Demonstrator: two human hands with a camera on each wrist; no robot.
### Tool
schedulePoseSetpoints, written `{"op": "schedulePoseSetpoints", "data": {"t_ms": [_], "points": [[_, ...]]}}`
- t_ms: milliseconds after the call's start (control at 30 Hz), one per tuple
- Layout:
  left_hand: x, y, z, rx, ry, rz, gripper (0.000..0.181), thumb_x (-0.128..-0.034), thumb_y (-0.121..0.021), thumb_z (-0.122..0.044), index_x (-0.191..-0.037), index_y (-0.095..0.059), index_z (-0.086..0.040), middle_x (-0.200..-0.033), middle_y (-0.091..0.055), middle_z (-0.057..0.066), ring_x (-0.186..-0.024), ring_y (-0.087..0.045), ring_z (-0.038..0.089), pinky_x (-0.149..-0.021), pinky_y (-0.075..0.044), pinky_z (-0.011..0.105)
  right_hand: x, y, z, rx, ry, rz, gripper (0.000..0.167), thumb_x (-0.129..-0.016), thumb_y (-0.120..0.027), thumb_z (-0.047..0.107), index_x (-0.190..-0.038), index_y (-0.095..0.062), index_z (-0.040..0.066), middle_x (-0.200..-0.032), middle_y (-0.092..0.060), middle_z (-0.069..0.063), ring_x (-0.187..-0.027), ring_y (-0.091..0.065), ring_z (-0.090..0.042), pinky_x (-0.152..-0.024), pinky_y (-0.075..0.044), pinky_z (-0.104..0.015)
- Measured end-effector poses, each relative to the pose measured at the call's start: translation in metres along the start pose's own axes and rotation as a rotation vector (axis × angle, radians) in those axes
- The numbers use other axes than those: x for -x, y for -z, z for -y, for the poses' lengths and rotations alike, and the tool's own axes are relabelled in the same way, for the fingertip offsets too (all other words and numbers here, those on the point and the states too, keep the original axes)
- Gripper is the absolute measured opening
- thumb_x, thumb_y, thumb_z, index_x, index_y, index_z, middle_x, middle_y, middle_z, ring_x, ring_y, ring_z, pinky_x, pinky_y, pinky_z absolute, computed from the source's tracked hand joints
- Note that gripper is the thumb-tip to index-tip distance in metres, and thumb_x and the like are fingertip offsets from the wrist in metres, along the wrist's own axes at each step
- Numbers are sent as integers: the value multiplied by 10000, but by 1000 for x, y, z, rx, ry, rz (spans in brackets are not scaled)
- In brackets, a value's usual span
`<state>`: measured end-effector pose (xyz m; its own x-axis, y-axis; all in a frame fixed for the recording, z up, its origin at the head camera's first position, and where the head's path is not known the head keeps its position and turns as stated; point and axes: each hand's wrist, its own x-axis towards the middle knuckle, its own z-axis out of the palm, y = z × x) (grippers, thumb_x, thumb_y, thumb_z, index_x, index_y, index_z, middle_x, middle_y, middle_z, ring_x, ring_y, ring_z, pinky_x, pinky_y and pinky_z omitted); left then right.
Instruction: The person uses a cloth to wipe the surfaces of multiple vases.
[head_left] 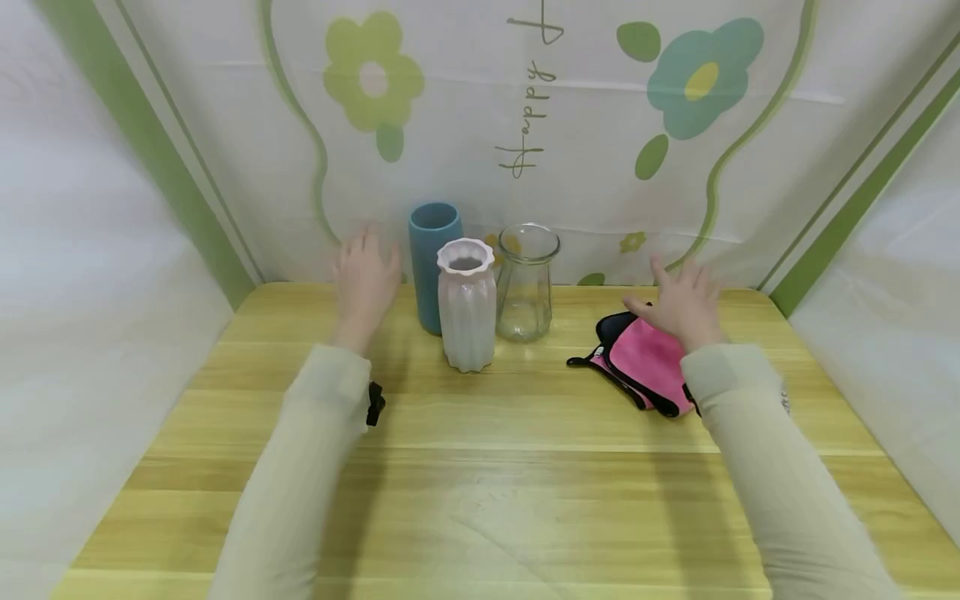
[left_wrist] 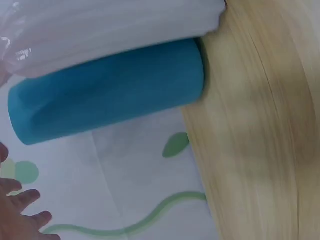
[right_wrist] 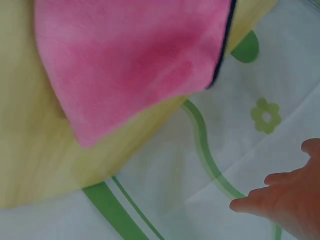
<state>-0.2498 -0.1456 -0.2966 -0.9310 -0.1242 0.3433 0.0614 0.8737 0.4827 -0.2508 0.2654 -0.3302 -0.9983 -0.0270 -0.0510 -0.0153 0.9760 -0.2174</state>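
Observation:
Three vases stand upright in a group at the back of the table: a blue cylindrical vase (head_left: 426,283), a white fluted vase (head_left: 468,321) in front of it, and a clear glass vase (head_left: 525,300) to the right. My left hand (head_left: 365,279) hovers left of the blue vase, fingers spread, holding nothing. In the left wrist view the blue vase (left_wrist: 110,90) lies between the white vase (left_wrist: 115,30) and my fingers, apart from them. My right hand (head_left: 686,304), fingers spread, is above a pink cloth with black edging (head_left: 648,362); the right wrist view shows it holding nothing.
The wooden table (head_left: 480,483) reaches back to a white curtain (head_left: 465,108) printed with flowers and green lines. More white fabric (head_left: 90,292) hangs along the left side, and another panel (head_left: 892,333) along the right.

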Motion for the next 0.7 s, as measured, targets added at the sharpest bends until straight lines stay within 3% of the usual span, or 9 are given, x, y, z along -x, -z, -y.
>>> {"op": "schedulePoseSetpoints", "data": {"t_ms": [167,267,533,700], "points": [[11,-4,-12,98,-108,-163,461,-993,-426,-230,-1375,-453,26,-1338,-544,229,-1244,-498,389,-1080,-356,504,2,-21,-6,-24,-12,41,959,-896,-436,662,-1547,26,130,-1489,73,-436,-1343,79,-657,-1031,-46,-782],[18,-7,-19,177,-151,-201,461,-986,-421,-225,-1362,-468,38,-1347,-542,229,-1262,-496,375,-1089,-361,484,4,-31,-9,-47,-11,44,962,-902,-461,636,-1544,59,142,-1491,98,-428,-1344,90,-654,-1036,-37,-777],[33,-16,-34,248,-295,-257,473,-971,-434,-233,-1365,-483,24,-1319,-567,210,-1233,-528,345,-1057,-415,450,12,-51,-18,-67,-10,38,922,-923,-518,528,-1544,73,189,-1500,93,-416,-1332,60,-673,-1023,-56,-788],[39,-21,-40,256,-341,-236,481,-954,-470,-244,-1354,-494,20,-1325,-559,205,-1242,-518,347,-1058,-413,463,17,-63,-28,-73,-8,34,914,-924,-537,497,-1547,49,177,-1483,54,-446,-1334,39,-674,-1021,-64,-788]]}}
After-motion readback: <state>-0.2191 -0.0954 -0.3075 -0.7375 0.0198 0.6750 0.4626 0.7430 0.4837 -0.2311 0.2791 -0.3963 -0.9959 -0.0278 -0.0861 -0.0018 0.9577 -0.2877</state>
